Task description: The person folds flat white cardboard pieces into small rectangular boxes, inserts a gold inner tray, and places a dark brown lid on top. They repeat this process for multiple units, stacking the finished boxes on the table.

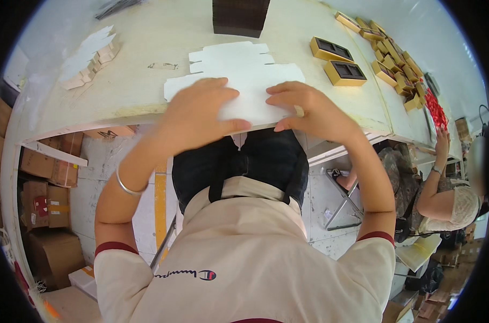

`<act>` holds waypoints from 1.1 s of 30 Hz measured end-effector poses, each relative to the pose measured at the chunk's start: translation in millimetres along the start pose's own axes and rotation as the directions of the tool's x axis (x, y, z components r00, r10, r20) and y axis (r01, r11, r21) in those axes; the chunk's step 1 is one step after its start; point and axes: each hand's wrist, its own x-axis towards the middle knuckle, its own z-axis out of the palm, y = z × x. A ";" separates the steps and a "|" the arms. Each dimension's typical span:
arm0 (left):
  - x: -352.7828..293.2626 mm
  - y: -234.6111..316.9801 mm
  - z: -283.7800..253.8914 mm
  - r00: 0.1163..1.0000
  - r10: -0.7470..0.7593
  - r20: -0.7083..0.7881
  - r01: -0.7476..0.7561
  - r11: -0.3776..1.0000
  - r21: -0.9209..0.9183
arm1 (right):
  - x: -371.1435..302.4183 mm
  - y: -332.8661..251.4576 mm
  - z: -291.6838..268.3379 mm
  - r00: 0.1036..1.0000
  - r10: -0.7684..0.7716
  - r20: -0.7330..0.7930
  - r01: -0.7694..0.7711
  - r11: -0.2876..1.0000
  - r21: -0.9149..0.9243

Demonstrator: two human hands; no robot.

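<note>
Cream worktable (147, 46) is viewed from above, a white die-cut cardboard sheet (247, 78) laid flat at its near edge. The sheet is flanked by two bare hands: on the left hand (201, 110), slightly blurred, the thumb is held apart from the loosely spread fingers; on the right hand (303, 107), thumb and fingers are likewise parted, curved inward. Whether the sheet is being pressed or pinched cannot be told. Off to the right, two open gold boxes (349, 82) are set side by side, each filled with a dark insert divided into recesses. White cardboard pieces (88, 59) are stacked at left, and a dark brown block (241, 19) is placed beyond the sheet. Farther right, more gold boxes (387, 74) are heaped, some showing dark interiors, near red items (435, 107) reached by a co-worker's hand (442, 141). Cartons (59, 207) are stored beneath the table, their contents hidden.
</note>
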 end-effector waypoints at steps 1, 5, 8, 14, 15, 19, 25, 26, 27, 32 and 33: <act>3.7 -1.7 -8.3 0.997 -0.039 0.064 0.042 0.998 -0.038 | 3.8 0.1 -5.3 0.998 0.028 0.053 -0.029 0.999 0.020; 11.0 4.7 -22.8 0.986 0.013 0.166 -0.005 0.999 -0.044 | 12.6 7.5 -12.6 0.985 0.104 0.140 -0.109 0.994 0.030; 11.3 3.4 -21.3 0.987 0.048 0.153 -0.045 0.999 -0.024 | 12.8 -2.1 -15.2 0.985 0.088 0.147 -0.089 0.996 0.004; 15.3 -0.1 -21.7 0.986 0.079 0.144 -0.073 0.996 -0.042 | 9.3 0.3 -11.3 0.993 0.047 0.105 -0.047 0.999 -0.007; 15.2 -1.1 -22.4 0.988 0.082 0.130 -0.075 0.995 -0.059 | 10.5 3.5 -13.0 0.992 0.042 0.120 -0.045 0.999 0.016; 20.1 6.4 -38.5 0.956 -0.042 0.289 0.108 0.970 -0.216 | 11.8 11.7 -11.0 0.998 0.059 0.029 -0.061 0.993 0.096; 21.4 -0.9 -14.6 0.999 -0.046 -0.025 0.041 0.986 -0.163 | 26.1 6.9 15.7 0.946 0.163 -0.281 -0.158 0.987 0.039; 22.6 -5.6 -8.6 0.996 -0.089 -0.027 0.083 0.979 -0.187 | 29.2 6.0 17.9 0.933 0.254 -0.256 -0.232 0.966 0.113; 24.7 -11.9 -1.6 0.991 -0.133 -0.026 0.125 0.969 -0.211 | 31.0 6.1 20.1 0.913 0.343 -0.222 -0.306 0.934 0.186; 23.8 -19.2 14.4 0.955 0.000 -0.295 -0.005 1.000 -0.016 | 29.0 10.8 22.7 0.925 -0.240 -0.294 0.153 0.945 -0.288; 25.4 -23.6 17.3 0.928 0.089 -0.363 -0.079 0.996 0.042 | 26.5 11.1 20.3 0.893 -0.386 -0.233 0.275 0.876 -0.396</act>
